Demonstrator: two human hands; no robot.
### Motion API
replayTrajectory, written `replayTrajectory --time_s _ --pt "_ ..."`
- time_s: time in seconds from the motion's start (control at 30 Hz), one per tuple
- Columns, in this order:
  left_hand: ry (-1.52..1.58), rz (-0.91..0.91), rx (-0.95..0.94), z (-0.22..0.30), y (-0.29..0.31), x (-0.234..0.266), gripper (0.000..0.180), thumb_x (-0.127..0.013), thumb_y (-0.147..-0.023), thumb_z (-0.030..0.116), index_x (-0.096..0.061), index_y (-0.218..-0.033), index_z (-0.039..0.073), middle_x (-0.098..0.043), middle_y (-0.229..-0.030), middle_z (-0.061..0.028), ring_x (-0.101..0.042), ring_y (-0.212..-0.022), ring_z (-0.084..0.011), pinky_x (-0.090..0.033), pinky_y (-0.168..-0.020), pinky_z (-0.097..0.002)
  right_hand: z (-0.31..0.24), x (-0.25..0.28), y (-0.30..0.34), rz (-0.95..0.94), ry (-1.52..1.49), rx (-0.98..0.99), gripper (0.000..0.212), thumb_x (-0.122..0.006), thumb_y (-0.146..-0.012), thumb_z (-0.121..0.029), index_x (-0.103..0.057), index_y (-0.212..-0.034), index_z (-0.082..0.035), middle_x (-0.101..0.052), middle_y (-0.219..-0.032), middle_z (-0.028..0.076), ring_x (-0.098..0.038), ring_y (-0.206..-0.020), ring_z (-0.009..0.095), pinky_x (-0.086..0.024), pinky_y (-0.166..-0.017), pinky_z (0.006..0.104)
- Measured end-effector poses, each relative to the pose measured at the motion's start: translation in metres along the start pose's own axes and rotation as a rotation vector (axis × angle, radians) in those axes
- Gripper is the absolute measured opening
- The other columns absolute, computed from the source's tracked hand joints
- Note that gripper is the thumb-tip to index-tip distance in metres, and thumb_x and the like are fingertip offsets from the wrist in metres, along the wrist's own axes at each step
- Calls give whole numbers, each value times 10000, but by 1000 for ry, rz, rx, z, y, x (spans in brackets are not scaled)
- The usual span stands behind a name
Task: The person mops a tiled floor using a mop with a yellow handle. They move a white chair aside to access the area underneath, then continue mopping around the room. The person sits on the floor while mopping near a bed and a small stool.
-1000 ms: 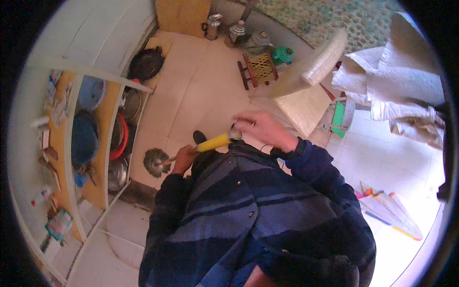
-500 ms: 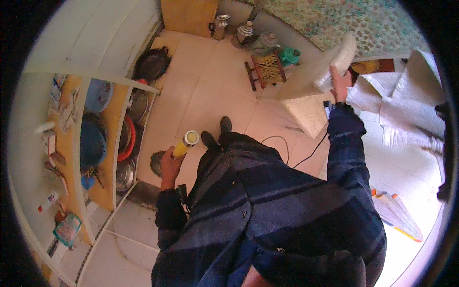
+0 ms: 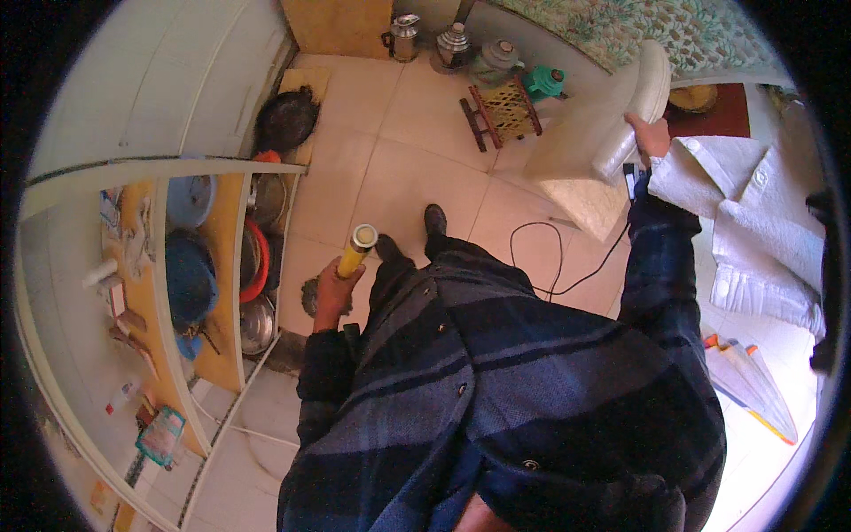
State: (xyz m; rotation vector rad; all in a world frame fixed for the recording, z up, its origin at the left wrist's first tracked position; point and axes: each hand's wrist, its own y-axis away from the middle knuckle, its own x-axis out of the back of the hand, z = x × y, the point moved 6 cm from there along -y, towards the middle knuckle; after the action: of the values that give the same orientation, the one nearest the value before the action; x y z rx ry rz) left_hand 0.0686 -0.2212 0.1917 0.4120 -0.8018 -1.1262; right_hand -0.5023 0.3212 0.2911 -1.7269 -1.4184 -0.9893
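In my left hand [image 3: 332, 288] is a yellow cylinder [image 3: 352, 261] with a silver-rimmed, pale round end pointing up, much like a flashlight; my fingers wrap round its side. Reaching out to the far right, my right hand [image 3: 651, 136] grips the padded rim of a cream chair [image 3: 612, 146], its fingers partly hidden. Beside that hand hangs a white quilted cloth [image 3: 762, 186]. A small device [image 3: 631, 177] with a black cable [image 3: 603, 263] lies by my right cuff, and the cable loops down over the tiles.
Shelves [image 3: 160, 293] on the left bear a blue basin [image 3: 190, 279], a red-rimmed basin [image 3: 255, 260] and pans. A blackened pan [image 3: 288, 119] leans at the far left wall. Several kettle-like pots [image 3: 454, 44] and a woven stool [image 3: 503, 113] stand at the back. An orange-edged object [image 3: 749, 390] lies right.
The whole view has shifted slightly, with the shelves and floor things now further right. My right hand has slid along the chair's rim toward the white cloth. The left still holds the yellow cylinder.
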Motion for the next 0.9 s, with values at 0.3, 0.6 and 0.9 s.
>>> replayTrajectory --time_s 0.3,0.6,0.9 --pt "60 -31 -231 -28 -35 71 324 -791 -917 278 -664 -981 -13 -627 -795 -41 -573 -725 -138 -475 -683 -330 13 65 230 -161 104 66 848 -799 -787 -365 -455 -1429 70 -659 -1270 291 -658 -1166 386 -514 -982 450" --pt "51 -51 -234 -63 -70 148 324 -773 -914 295 -658 -932 -7 -655 -819 -39 -600 -780 -141 -466 -723 -322 -6 117 448 -245 64 -87 821 -775 -747 -147 -443 -1493 -55 -666 -1300 224 -658 -1183 327 -497 -1026 424" --pt "-46 101 -215 -42 -67 166 243 -753 -931 241 -637 -893 30 -634 -815 -16 -574 -764 -125 -453 -725 -304 -31 96 464 -379 178 -160 859 -828 -718 -187 -428 -1465 -43 -688 -1219 267 -679 -1124 419 -524 -962 450"
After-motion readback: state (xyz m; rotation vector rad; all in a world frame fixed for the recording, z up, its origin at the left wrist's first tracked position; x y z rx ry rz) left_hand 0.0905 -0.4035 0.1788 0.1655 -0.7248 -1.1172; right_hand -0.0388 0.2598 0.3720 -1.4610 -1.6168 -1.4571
